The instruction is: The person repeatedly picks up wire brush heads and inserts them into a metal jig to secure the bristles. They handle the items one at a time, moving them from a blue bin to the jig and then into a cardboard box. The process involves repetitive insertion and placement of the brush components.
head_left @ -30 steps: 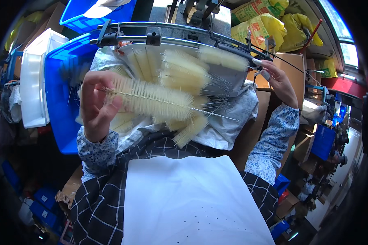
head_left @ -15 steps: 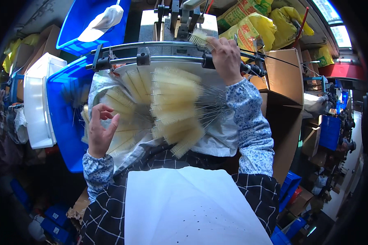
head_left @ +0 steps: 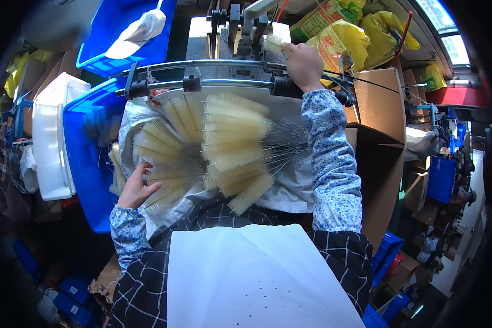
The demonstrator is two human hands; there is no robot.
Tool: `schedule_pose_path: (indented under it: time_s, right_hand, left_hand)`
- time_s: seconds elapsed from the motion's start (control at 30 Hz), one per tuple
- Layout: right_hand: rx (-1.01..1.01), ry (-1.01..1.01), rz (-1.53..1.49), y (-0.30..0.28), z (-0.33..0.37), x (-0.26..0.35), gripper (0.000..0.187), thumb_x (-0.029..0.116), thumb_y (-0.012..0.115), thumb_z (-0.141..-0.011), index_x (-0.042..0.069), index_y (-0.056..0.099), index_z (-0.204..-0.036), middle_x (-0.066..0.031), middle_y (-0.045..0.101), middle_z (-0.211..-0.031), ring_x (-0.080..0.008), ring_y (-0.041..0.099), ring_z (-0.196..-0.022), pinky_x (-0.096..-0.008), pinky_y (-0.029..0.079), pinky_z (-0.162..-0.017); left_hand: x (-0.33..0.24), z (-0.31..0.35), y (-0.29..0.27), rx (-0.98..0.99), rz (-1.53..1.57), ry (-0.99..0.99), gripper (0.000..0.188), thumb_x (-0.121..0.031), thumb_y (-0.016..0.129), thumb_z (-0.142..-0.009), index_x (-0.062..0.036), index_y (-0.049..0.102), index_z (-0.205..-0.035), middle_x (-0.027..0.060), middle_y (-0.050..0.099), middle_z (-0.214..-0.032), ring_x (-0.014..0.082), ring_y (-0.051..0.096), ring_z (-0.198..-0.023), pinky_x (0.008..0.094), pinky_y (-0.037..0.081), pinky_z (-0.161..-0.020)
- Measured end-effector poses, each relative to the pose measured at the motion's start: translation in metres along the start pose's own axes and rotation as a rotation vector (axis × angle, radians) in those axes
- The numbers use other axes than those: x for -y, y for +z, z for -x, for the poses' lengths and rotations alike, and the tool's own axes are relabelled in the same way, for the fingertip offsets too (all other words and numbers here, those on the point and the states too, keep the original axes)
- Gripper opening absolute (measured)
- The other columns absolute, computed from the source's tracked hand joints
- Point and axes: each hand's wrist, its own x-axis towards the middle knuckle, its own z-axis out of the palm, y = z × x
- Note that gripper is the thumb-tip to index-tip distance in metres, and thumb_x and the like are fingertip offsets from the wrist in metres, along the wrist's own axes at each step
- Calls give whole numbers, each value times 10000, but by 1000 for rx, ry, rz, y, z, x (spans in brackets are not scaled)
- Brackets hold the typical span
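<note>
My right hand (head_left: pixel 305 65) is closed on a cream bristle brush (head_left: pixel 273 45), up by the metal machine (head_left: pixel 249 46) beyond the two rails. The bristle end pokes out left of my fingers. At the left, my left hand (head_left: pixel 139 188) is open, thumb and fingers apart, at the edge of a fan of brushes (head_left: pixel 157 143) on a grey-white cloth. Whether its fingertips touch a brush, I cannot tell. A thick pile of bristle brushes (head_left: pixel 235 136) lies between my hands, thin wire stems (head_left: pixel 287 143) pointing right.
Two metal rails (head_left: pixel 232 82) cross beyond the brushes. Blue bins (head_left: pixel 82 158) and a white bin (head_left: pixel 52 136) stand at the left; a white cap (head_left: pixel 139 34) lies on the far bin. An open cardboard box (head_left: pixel 374 104) and yellow sacks (head_left: pixel 341 44) are at the right.
My right hand has moved slightly farther away with the brush, toward the machine. My left hand has lowered and turned toward the left brushes. A blurred shape has appeared at the far left.
</note>
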Motion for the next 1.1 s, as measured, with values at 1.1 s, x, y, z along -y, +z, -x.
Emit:
schedule_pose_path:
  time_s: [1.1]
  right_hand:
    - [-81, 243, -207, 14, 8, -33, 351, 200, 594, -731, 83, 578, -1062, -89, 583, -1031, -265, 548, -960, -419, 411, -790]
  left_hand:
    - [-27, 52, -86, -594, 932, 750, 257, -63, 508, -656, -84, 382, -879, 51, 325, -861, 153, 389, -808, 279, 361, -767]
